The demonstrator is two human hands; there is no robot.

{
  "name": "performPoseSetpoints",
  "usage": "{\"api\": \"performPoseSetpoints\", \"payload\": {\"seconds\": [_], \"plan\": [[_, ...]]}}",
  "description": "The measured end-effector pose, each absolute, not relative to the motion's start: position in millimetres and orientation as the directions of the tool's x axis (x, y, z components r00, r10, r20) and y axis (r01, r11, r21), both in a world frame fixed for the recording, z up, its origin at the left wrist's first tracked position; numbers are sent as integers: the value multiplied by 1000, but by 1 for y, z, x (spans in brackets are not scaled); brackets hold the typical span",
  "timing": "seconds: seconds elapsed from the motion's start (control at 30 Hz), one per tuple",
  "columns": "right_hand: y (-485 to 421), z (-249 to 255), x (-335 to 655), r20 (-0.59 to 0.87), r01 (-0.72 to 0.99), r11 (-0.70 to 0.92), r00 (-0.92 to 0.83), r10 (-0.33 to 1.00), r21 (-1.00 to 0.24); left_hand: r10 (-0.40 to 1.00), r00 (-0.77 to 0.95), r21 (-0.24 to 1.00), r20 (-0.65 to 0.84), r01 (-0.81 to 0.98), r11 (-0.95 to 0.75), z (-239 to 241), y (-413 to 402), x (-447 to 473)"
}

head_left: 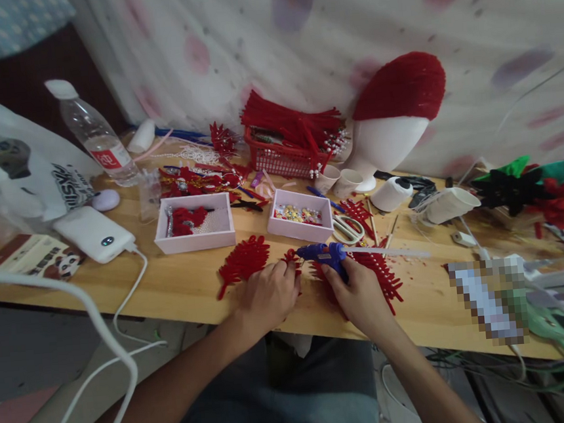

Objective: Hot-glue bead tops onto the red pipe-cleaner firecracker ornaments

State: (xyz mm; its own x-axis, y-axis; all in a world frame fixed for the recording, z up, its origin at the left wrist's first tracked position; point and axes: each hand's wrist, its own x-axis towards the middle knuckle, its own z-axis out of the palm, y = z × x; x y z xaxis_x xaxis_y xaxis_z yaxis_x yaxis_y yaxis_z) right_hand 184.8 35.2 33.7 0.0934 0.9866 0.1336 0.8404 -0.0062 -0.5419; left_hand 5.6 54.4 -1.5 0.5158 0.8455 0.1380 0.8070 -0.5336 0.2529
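Observation:
My right hand (359, 291) is wrapped round the grip of a blue glue gun (326, 254), whose nozzle points left and whose clear glue stick juts out to the right. My left hand (269, 293) rests on the wooden table (180, 287) with its fingers curled on a small red pipe-cleaner piece (290, 258) right at the gun's nozzle. A red leaf-shaped pipe-cleaner ornament (243, 261) lies just left of that hand. More red ornament pieces (382, 274) lie under and right of my right hand.
Two white boxes (194, 223) (300, 214) with beads stand behind my hands, scissors (347, 228) beside them. Farther back are a red basket (282, 160) of pipe cleaners, a mannequin head (392, 117) in a red cap, a water bottle (93, 132), a power bank (94, 233) and a plastic bag (12, 170).

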Motion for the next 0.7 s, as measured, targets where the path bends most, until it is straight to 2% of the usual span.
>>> {"api": "performPoseSetpoints", "payload": {"seconds": [0.7], "plan": [[38,35,184,159,852,1,97,983,-524,834,519,258,188,793,-552,-8,55,5]]}}
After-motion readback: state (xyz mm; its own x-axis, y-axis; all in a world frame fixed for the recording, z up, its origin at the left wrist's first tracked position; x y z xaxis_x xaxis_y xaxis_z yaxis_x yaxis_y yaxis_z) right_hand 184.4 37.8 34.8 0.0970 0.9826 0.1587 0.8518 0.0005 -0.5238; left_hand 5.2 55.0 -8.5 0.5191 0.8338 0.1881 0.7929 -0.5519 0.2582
